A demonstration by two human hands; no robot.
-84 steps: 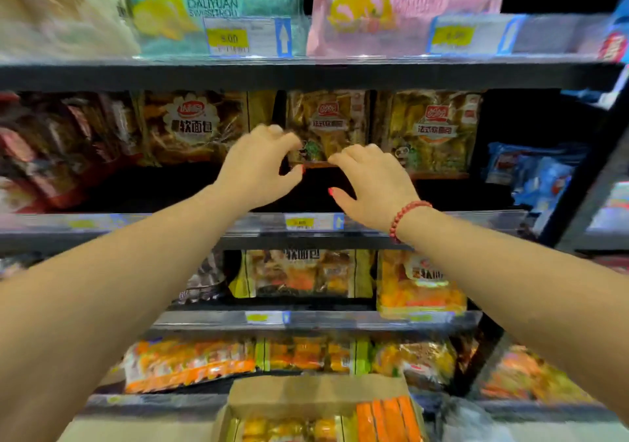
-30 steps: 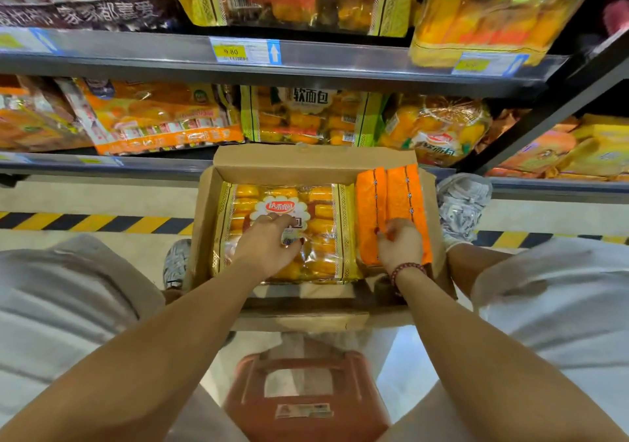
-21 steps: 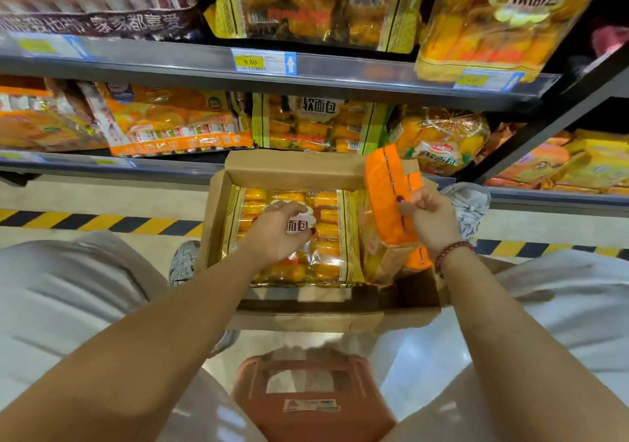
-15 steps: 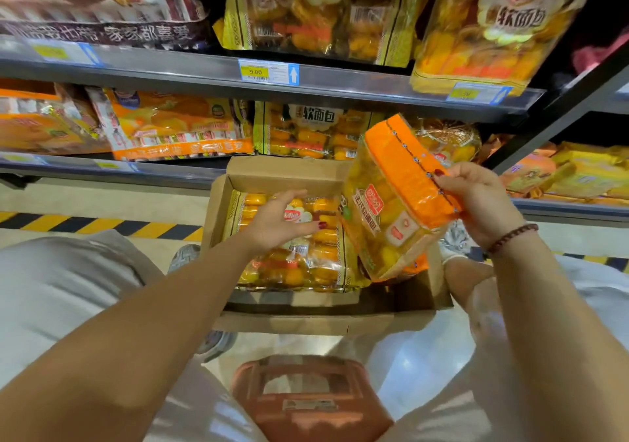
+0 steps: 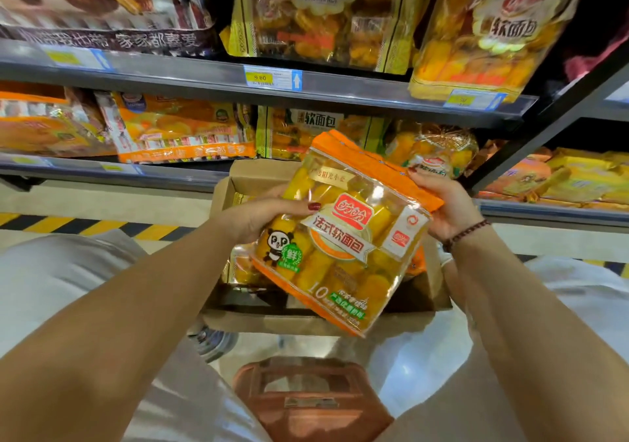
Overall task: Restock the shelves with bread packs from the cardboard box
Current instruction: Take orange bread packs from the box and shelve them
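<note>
An orange-trimmed clear bread pack (image 5: 343,234) with a panda print hangs tilted above the open cardboard box (image 5: 258,177). My left hand (image 5: 262,215) grips its left edge, thumb across the front. My right hand (image 5: 442,206) holds the orange top-right edge, a bead bracelet on that wrist. More bread packs (image 5: 238,268) lie in the box, mostly hidden behind the lifted pack. The shelves (image 5: 340,101) rise in front, filled with bread packs.
A brown plastic stool (image 5: 306,400) stands between my knees below the box. Price tags (image 5: 272,79) line the shelf rail. Yellow-black floor tape (image 5: 85,227) runs under the lowest shelf. A second shelf unit with yellow packs (image 5: 578,179) stands at right.
My right hand pulled the orange pack up out of the box and turned its front toward me. My left hand left the pack in the box and took hold of the lifted one.
</note>
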